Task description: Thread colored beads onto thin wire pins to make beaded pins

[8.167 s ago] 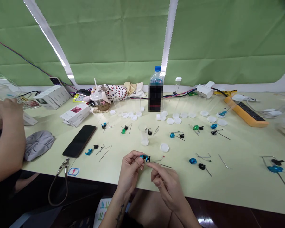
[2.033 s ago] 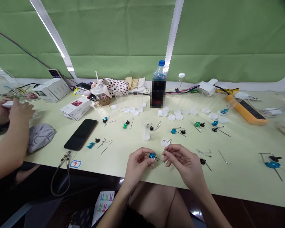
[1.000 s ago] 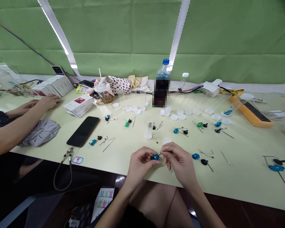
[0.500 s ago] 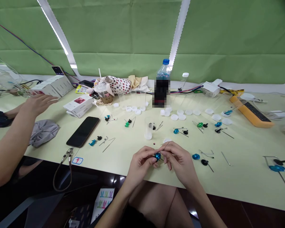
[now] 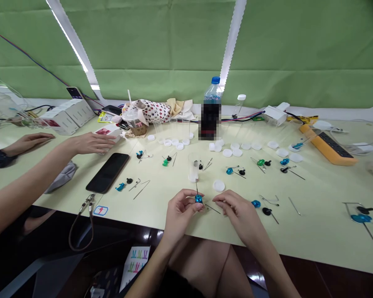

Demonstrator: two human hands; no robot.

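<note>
My left hand (image 5: 180, 210) pinches a small shiny blue part (image 5: 198, 199) between thumb and fingers, just above the table's front edge. A thin dark metal rod (image 5: 197, 187) stands up out of this part. My right hand (image 5: 235, 208) is a short way to the right, apart from the part, with thumb and fingertips together; whatever is between them, if anything, is too small to make out. Between the hands a thin metal pin (image 5: 213, 208) lies at a slant. Beyond them are a clear tube (image 5: 193, 169) standing upright and a white round cap (image 5: 219, 185).
Loose sets of blue, green and black parts with bent metal keys (image 5: 270, 201) lie around the table (image 5: 174, 207). A phone (image 5: 107, 173) is at left, near a co-worker's arm (image 5: 40, 176). Behind are white caps (image 5: 237, 152), a bottle (image 5: 210, 107) and an orange power strip (image 5: 329, 145).
My right hand has moved away from the blue part, which now shows an upright rod. The white cap is uncovered. The co-worker's hand has moved right, onto the white box.
</note>
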